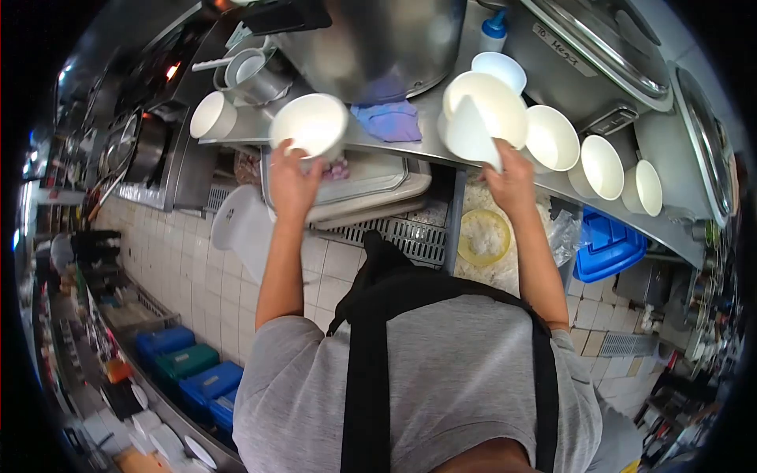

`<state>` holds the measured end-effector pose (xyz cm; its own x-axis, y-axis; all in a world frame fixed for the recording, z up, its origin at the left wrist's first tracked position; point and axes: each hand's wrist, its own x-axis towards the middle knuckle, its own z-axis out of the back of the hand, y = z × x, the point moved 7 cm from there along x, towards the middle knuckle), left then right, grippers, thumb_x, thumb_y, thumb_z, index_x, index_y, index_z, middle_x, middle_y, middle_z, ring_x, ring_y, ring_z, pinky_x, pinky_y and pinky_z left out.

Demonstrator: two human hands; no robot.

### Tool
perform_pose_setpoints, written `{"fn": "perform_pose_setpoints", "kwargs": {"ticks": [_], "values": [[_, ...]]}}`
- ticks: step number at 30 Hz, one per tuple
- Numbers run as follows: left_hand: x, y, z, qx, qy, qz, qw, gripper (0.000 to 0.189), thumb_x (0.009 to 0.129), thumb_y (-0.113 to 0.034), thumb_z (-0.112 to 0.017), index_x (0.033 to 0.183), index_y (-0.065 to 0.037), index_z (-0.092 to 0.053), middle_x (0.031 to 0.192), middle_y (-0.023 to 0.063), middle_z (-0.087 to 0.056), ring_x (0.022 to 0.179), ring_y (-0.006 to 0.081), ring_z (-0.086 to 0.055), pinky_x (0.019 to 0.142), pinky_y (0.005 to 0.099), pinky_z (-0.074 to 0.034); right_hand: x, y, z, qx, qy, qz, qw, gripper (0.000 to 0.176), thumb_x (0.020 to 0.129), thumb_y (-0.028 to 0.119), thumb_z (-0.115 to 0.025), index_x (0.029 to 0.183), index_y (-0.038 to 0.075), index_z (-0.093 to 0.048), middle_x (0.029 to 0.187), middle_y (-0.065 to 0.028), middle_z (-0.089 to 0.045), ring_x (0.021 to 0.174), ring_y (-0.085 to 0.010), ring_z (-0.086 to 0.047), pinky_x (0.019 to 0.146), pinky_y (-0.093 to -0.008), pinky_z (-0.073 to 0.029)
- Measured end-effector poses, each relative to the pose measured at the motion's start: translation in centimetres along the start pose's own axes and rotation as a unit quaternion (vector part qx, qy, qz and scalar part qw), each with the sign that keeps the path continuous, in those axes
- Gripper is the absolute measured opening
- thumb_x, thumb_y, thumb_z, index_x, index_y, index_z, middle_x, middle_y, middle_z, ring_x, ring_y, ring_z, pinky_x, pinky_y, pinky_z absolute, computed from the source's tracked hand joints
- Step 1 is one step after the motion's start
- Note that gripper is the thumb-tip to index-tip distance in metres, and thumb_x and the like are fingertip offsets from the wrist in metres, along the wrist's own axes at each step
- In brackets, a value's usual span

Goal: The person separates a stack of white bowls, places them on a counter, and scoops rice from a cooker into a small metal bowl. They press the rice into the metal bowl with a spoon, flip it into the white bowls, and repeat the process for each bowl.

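Note:
My left hand [295, 177] holds a white paper bowl [310, 126] by its near rim, with fingers and thumb on its edge, at the front of the steel counter. My right hand [511, 175] grips a white scraper-like tool [471, 130], which lies across the mouth of a larger cream tub [505, 110]. A purple cloth [388, 121] is between the two containers. Three white bowls, the nearest one [552, 138] beside the tub, stand in a row to the right. Another white bowl [213, 116] stands at the left.
Behind are a large steel pot [371, 47], a blue-capped bottle [494, 31] and a lidded steel container [576, 71]. Metal pans [260, 79] sit at the left. Below the counter are trays [371, 193], a yellow bowl [483, 236] and a blue bin [607, 246].

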<state>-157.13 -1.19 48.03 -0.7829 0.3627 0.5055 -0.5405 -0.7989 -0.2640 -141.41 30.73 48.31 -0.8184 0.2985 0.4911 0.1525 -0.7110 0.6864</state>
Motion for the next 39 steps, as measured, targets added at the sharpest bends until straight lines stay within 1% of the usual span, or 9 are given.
{"fn": "perform_pose_setpoints", "kwargs": {"ticks": [2,8,12,16,18,25,28,37,39], "values": [[2.7,6.9,-1.1,0.043,0.019,0.079,0.996,0.030,0.072,-0.024,-0.074,0.088,-0.002,-0.063,0.124,0.0221,-0.050,0.110,0.0376,-0.051,0.090,0.0413,-0.044,0.1,-0.7,-2.9,-0.023,0.000,-0.028,0.999,0.035,0.072,-0.008,-0.059,0.107,-0.002,-0.059,0.088,-0.0146,-0.064,0.065,-0.0187,-0.065,0.058,-0.0288,-0.052],[5.7,12.1,-2.5,0.031,-0.038,-0.002,0.999,0.049,0.072,-0.022,-0.073,0.116,-0.006,-0.057,0.136,0.0264,-0.037,0.124,0.0432,-0.039,0.099,0.0465,-0.037,0.2,0.3,-5.6,-0.063,-0.063,-0.103,0.991,0.038,0.070,-0.001,-0.067,0.106,0.002,-0.058,0.097,-0.0176,-0.063,0.088,-0.0376,-0.061,0.075,-0.0392,-0.050],[6.2,6.6,-1.7,-0.112,-0.075,-0.120,0.984,0.049,0.076,-0.018,-0.070,0.120,-0.006,-0.054,0.132,0.0238,-0.041,0.122,0.0415,-0.040,0.100,0.0484,-0.034,-0.1,0.3,-6.3,0.021,-0.116,-0.242,0.963,0.034,0.072,-0.001,-0.066,0.104,0.001,-0.057,0.094,-0.0186,-0.062,0.086,-0.0366,-0.062,0.073,-0.0381,-0.050],[5.0,-3.9,-6.7,-0.293,0.191,-0.232,0.908,0.036,0.079,-0.018,-0.067,0.110,-0.002,-0.059,0.119,0.0160,-0.053,0.112,0.0362,-0.049,0.096,0.0454,-0.039,-0.1,2.1,-6.7,-0.128,-0.177,-0.140,0.966,0.025,0.075,-0.001,-0.063,0.099,0.000,-0.058,0.078,-0.0163,-0.064,0.072,-0.0273,-0.066,0.065,-0.0345,-0.051],[4.4,-6.1,-10.7,-0.235,0.315,-0.198,0.898,0.044,0.076,-0.019,-0.069,0.115,-0.002,-0.057,0.121,0.0195,-0.050,0.115,0.0383,-0.046,0.097,0.0429,-0.040,-0.6,3.1,-6.2,-0.213,-0.182,-0.130,0.951,0.027,0.074,0.003,-0.067,0.100,0.001,-0.058,0.083,-0.0184,-0.063,0.078,-0.0353,-0.063,0.069,-0.0372,-0.049],[3.5,-12.5,-17.7,-0.257,0.274,-0.307,0.874,0.055,0.080,-0.014,-0.061,0.132,-0.005,-0.044,0.140,0.0222,-0.035,0.125,0.0395,-0.038,0.106,0.0411,-0.033,-0.6,4.8,-4.9,-0.225,-0.202,-0.130,0.944,0.034,0.073,0.003,-0.067,0.107,0.005,-0.059,0.094,-0.0197,-0.063,0.087,-0.0381,-0.061,0.073,-0.0401,-0.049],[4.3,-11.1,-16.8,-0.402,0.288,-0.273,0.825,0.048,0.081,-0.009,-0.058,0.128,-0.004,-0.048,0.136,0.0196,-0.041,0.122,0.0355,-0.043,0.103,0.0393,-0.036,0.2,5.0,-4.4,-0.216,-0.207,-0.125,0.946,0.034,0.073,0.004,-0.067,0.106,0.005,-0.059,0.094,-0.0195,-0.063,0.086,-0.0378,-0.062,0.073,-0.0400,-0.049],[2.3,1.0,-11.1,-0.398,0.194,-0.128,0.887,0.021,0.082,-0.007,-0.057,0.101,-0.001,-0.062,0.103,0.0172,-0.060,0.096,0.0341,-0.058,0.087,0.0380,-0.045,-1.7,10.3,-10.5,-0.158,-0.008,0.014,0.987,0.048,0.061,-0.002,-0.063,0.108,0.008,-0.059,0.101,-0.0106,-0.064,0.084,-0.0298,-0.064,0.072,-0.0375,-0.052],[1.7,2.3,-11.0,-0.404,0.203,-0.092,0.887,0.020,0.085,-0.005,-0.056,0.103,0.000,-0.062,0.101,0.0156,-0.061,0.091,0.0284,-0.060,0.079,0.0342,-0.048,-1.8,8.7,-12.4,-0.157,0.058,-0.045,0.985,0.044,0.064,0.001,-0.065,0.107,0.010,-0.060,0.102,-0.0078,-0.063,0.085,-0.0296,-0.063,0.071,-0.0383,-0.052]]}}
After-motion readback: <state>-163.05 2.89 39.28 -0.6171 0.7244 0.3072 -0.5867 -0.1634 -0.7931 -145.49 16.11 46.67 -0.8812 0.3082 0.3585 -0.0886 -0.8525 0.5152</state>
